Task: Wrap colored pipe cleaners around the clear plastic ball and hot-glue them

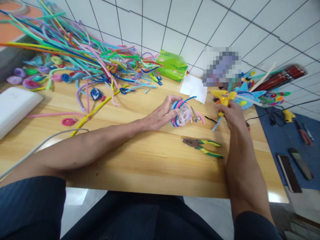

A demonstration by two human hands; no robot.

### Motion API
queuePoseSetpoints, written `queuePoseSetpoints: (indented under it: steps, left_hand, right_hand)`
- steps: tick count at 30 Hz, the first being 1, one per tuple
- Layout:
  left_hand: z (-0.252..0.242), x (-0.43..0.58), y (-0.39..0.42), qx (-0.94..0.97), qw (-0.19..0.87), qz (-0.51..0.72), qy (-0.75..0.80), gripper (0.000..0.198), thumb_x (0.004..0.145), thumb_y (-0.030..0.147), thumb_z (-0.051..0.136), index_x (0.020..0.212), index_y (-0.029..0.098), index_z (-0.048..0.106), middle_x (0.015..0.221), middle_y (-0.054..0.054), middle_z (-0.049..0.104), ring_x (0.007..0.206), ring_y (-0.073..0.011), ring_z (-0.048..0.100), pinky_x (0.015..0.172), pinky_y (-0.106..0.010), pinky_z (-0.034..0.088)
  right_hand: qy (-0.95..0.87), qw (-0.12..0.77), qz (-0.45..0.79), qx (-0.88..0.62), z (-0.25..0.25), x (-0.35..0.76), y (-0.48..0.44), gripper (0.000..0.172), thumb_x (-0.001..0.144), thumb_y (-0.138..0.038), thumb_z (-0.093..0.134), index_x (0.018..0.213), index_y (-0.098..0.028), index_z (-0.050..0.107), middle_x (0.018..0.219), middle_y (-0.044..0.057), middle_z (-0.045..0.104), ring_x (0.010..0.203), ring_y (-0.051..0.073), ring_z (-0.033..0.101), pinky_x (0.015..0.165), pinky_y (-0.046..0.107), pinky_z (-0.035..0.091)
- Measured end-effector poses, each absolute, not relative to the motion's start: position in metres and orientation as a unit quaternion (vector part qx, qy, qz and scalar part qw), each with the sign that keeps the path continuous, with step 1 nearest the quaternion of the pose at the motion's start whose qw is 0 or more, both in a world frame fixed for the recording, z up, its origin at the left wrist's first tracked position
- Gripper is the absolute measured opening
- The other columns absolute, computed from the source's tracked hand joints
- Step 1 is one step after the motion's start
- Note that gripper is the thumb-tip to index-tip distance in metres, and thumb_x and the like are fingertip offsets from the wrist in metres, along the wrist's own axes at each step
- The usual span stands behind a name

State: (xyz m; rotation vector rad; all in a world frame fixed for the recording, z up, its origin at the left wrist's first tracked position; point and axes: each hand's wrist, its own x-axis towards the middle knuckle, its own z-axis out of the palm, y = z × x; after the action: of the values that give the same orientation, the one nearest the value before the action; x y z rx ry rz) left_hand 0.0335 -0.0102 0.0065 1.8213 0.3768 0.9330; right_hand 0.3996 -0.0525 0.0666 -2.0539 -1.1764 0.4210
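My left hand (166, 115) is wrapped round a small clear cup (184, 115) that lies tilted on its side, its round end facing right. Pink and blue pipe cleaners circle the cup, and one blue end (188, 99) sticks out at the top. In my right hand (232, 113) is a yellow glue gun (223, 97), with its nozzle pointing left, apart from the cup. Small scissors (195, 115) and a pink pipe cleaner piece (200, 118) lie just right of the cup. Pliers with green and yellow handles (202, 146) rest nearer to me.
A large heap of coloured pipe cleaners (100, 63) spreads over the back left. A white box (18, 106) stands at the left edge. Behind the cup are a white paper (193, 88) and a green packet (172, 65). A black cord (280, 109) runs off to the right.
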Motion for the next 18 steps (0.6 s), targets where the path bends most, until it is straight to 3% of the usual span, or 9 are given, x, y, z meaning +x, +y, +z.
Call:
queuePoseSetpoints:
  steps: [2, 4, 8, 11, 15, 18]
  left_hand:
    - [0.006, 0.033, -0.012, 0.752, 0.508, 0.388, 0.159, 0.068, 0.114, 0.076, 0.051, 0.158, 0.024, 0.044, 0.169, -0.021, 0.056, 0.165, -0.0384, 0.054, 0.143, -0.063, 0.041]
    - [0.006, 0.033, -0.013, 0.752, 0.507, 0.389, 0.161, 0.068, 0.115, 0.075, 0.05, 0.159, 0.023, 0.043, 0.169, -0.022, 0.055, 0.165, -0.0386, 0.054, 0.143, -0.064, 0.041]
    - [0.005, 0.033, -0.014, 0.751, 0.507, 0.393, 0.159, 0.066, 0.115, 0.073, 0.05, 0.159, 0.024, 0.042, 0.167, -0.022, 0.056, 0.164, -0.0376, 0.055, 0.143, -0.064, 0.042]
    - [0.005, 0.034, -0.015, 0.745, 0.507, 0.402, 0.164, 0.062, 0.116, 0.072, 0.052, 0.157, 0.026, 0.043, 0.165, -0.02, 0.057, 0.164, -0.0362, 0.056, 0.143, -0.063, 0.043]
    - [0.005, 0.034, -0.018, 0.745, 0.505, 0.405, 0.162, 0.061, 0.116, 0.068, 0.053, 0.157, 0.024, 0.042, 0.164, -0.022, 0.057, 0.164, -0.036, 0.056, 0.142, -0.062, 0.044]
    - [0.005, 0.034, -0.02, 0.754, 0.487, 0.406, 0.171, 0.063, 0.115, 0.067, 0.056, 0.158, 0.024, 0.041, 0.162, -0.022, 0.057, 0.16, -0.0363, 0.059, 0.14, -0.061, 0.047]
  right_hand:
    - [-0.469, 0.388, 0.186, -0.771, 0.09, 0.385, -0.067, 0.021, 0.082, -0.045, 0.082, 0.084, -0.026, 0.072, 0.071, 0.002, 0.066, 0.065, 0.018, 0.056, 0.063, 0.037, 0.049]
    - [-0.516, 0.444, 0.233, -0.694, 0.114, 0.367, -0.085, 0.027, 0.081, -0.048, 0.085, 0.092, -0.024, 0.08, 0.071, 0.005, 0.067, 0.064, 0.019, 0.056, 0.066, 0.04, 0.05]
    - [-0.565, 0.426, 0.272, -0.653, 0.144, 0.326, -0.113, 0.033, 0.071, -0.041, 0.094, 0.097, -0.025, 0.082, 0.098, 0.011, 0.082, 0.07, 0.02, 0.063, 0.067, 0.041, 0.054]
    - [-0.581, 0.463, 0.264, -0.616, 0.137, 0.298, -0.115, 0.03, 0.081, -0.042, 0.09, 0.105, -0.026, 0.082, 0.1, 0.009, 0.082, 0.07, 0.02, 0.066, 0.07, 0.042, 0.058]
    - [-0.586, 0.498, 0.161, -0.618, 0.106, 0.271, -0.106, 0.031, 0.097, -0.05, 0.079, 0.119, -0.028, 0.078, 0.124, 0.011, 0.083, 0.07, 0.019, 0.067, 0.071, 0.044, 0.064]
    - [-0.602, 0.452, 0.11, -0.649, 0.085, 0.259, -0.101, 0.046, 0.099, -0.062, 0.08, 0.131, -0.029, 0.074, 0.111, 0.008, 0.078, 0.084, 0.025, 0.072, 0.074, 0.045, 0.067]
